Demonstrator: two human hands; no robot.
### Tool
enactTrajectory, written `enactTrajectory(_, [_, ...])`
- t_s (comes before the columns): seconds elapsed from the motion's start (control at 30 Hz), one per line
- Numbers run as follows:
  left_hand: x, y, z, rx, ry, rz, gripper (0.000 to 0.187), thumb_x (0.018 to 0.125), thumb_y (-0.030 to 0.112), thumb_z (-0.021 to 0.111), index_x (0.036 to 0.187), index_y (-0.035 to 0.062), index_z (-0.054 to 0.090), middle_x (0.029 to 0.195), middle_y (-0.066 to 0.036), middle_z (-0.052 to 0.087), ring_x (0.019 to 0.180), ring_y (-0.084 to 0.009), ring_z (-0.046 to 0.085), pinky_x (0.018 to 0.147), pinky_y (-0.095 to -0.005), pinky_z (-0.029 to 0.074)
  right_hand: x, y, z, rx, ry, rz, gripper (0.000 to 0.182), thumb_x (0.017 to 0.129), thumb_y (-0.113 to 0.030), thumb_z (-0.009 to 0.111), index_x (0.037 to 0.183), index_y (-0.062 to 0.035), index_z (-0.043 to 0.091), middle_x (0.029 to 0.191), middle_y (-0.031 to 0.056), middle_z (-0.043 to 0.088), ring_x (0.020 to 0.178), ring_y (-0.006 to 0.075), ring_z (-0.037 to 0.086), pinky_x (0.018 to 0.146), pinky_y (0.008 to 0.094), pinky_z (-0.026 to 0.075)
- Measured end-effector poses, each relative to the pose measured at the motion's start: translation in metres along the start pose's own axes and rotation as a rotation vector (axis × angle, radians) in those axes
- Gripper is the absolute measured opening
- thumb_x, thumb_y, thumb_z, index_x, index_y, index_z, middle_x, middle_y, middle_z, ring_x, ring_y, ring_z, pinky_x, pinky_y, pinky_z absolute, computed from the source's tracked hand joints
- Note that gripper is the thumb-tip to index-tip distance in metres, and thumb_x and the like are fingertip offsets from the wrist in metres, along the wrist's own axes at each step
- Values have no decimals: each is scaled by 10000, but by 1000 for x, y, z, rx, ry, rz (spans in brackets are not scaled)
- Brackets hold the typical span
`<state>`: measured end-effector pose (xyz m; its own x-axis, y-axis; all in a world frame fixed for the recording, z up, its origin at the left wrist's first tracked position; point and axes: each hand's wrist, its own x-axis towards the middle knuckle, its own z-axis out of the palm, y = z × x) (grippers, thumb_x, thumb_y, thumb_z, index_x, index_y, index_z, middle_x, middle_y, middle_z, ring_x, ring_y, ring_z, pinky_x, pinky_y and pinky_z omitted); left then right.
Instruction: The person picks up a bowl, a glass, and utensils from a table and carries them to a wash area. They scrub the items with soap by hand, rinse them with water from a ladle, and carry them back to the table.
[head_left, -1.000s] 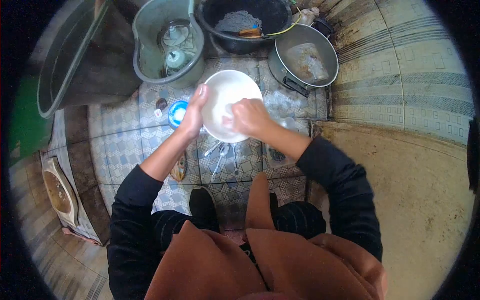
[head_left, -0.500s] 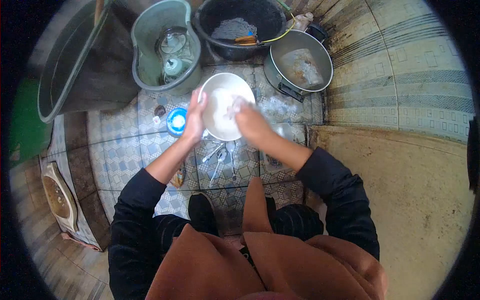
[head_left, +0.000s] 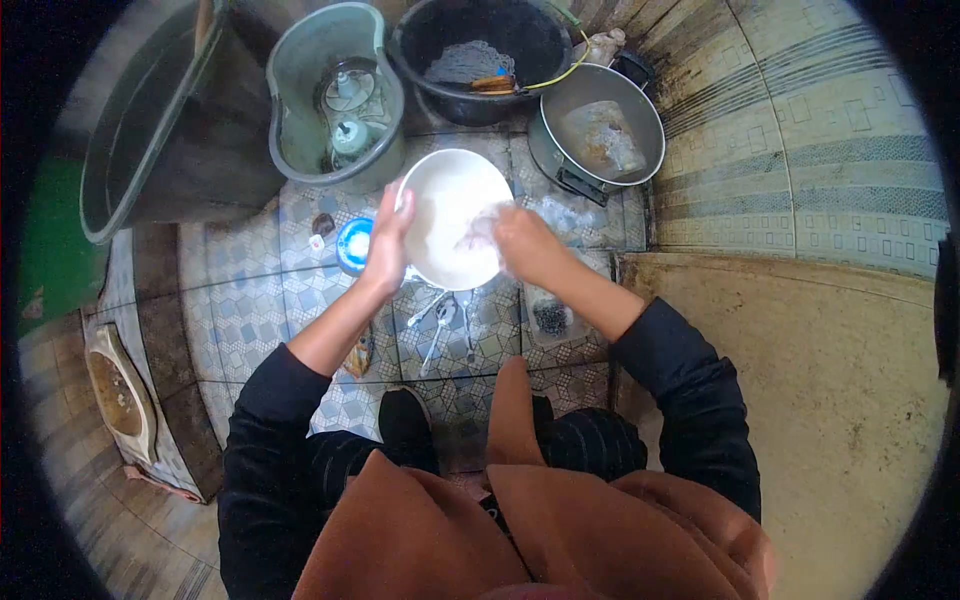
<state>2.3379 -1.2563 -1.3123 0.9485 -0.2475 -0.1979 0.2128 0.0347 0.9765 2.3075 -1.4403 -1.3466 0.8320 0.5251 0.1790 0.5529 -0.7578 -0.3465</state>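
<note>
My left hand (head_left: 389, 245) grips the left rim of a white bowl (head_left: 435, 210), fingers outside and thumb over the edge. The bowl is held above the tiled floor, tilted so that its inside faces me. At its right side my right hand (head_left: 528, 243) is closed, pressing a pale, blurred wad (head_left: 480, 230) against the inner wall; what the wad is made of is smeared by motion. Wet spoons (head_left: 443, 315) lie on the floor below the bowl. Left of my left hand is a round blue tub (head_left: 354, 244) with something white in it.
Behind the bowl stand a grey-green tub (head_left: 276, 130) with pale objects inside, a black basin (head_left: 405, 50) and a metal pot (head_left: 655, 140). A large dark bin (head_left: 180, 170) is at left. A clear container (head_left: 575, 328) holding something black lies near my right forearm.
My right hand has moved right and slightly down, from inside the bowl to its right wall. The bowl has shifted slightly down, still in my left hand.
</note>
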Motion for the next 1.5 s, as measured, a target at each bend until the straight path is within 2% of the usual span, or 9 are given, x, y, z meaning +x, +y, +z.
enactTrajectory(0.2, [0, -3, 5, -55, 24, -49, 429, 855, 333, 350, 1172, 43, 342, 1101, -104, 409, 1035, -171, 373, 890, -273, 278, 11, 19, -43, 328, 402, 206, 150, 687, -35, 527, 821, -13, 591, 864, 148, 527, 798, 262, 534, 712, 330, 447])
enactTrajectory(0.27, [1, -1, 5, -55, 16, -55, 427, 856, 338, 350, 1165, 43, 347, 1105, -107, 403, 1033, -170, 373, 890, -277, 277, 6, 29, -43, 445, 469, 532, 151, 696, -41, 533, 835, -25, 590, 892, 138, 518, 833, 260, 523, 723, 325, 432])
enactTrajectory(0.57, [-3, -4, 5, -22, 49, -93, 425, 861, 348, 341, 1146, 33, 353, 1078, -114, 418, 1004, -180, 391, 874, -282, 291, -4, -1, -22, -320, 256, 72, 111, 674, -80, 496, 721, 5, 551, 843, 129, 491, 781, 277, 486, 672, 369, 414])
enactTrajectory(0.9, [-3, -9, 3, -36, 117, -50, 434, 854, 347, 367, 1145, 27, 343, 1078, -121, 414, 993, -179, 401, 869, -285, 302, -6, 19, -12, -233, 335, 215, 91, 677, -56, 487, 720, 1, 544, 812, 154, 486, 773, 288, 494, 643, 370, 432])
enactTrajectory(1.0, [2, 0, -3, -36, 156, -12, 449, 851, 356, 373, 1152, 25, 337, 1090, -126, 408, 1000, -187, 401, 871, -288, 303, -29, 33, -5, -9, 128, 253, 110, 665, -59, 517, 746, 11, 545, 795, 160, 483, 771, 289, 500, 636, 373, 434])
enactTrajectory(1.17, [4, 7, -3, 0, 129, 52, 466, 851, 370, 364, 1159, 23, 327, 1094, -136, 407, 1016, -196, 394, 877, -299, 303, -21, 37, -15, 213, 416, 599, 177, 670, -65, 545, 842, -23, 549, 861, 140, 481, 751, 274, 516, 666, 361, 436])
enactTrajectory(1.33, [3, -1, 15, -59, 46, 33, 439, 864, 348, 334, 1158, 21, 329, 1078, -130, 419, 1017, -177, 385, 881, -293, 291, 32, 0, 2, 97, 508, 240, 253, 733, -125, 506, 951, -2, 472, 855, 148, 457, 758, 307, 482, 684, 388, 412])
enactTrajectory(1.4, [4, -11, 24, 154, 117, 151, 442, 861, 349, 329, 1137, 4, 350, 1058, -149, 430, 995, -229, 412, 871, -311, 295, 51, -39, 19, 234, 394, 650, 312, 758, -134, 478, 1037, -14, 405, 868, 195, 474, 802, 306, 494, 683, 386, 408])
enactTrajectory(1.5, [7, -31, 20, 192, 189, 132, 432, 859, 345, 330, 1128, 9, 364, 1054, -165, 430, 986, -251, 422, 862, -317, 301, 71, -57, 30, 1257, 477, 852, 342, 789, -192, 457, 1061, 2, 382, 732, 230, 553, 676, 358, 553, 640, 430, 414])
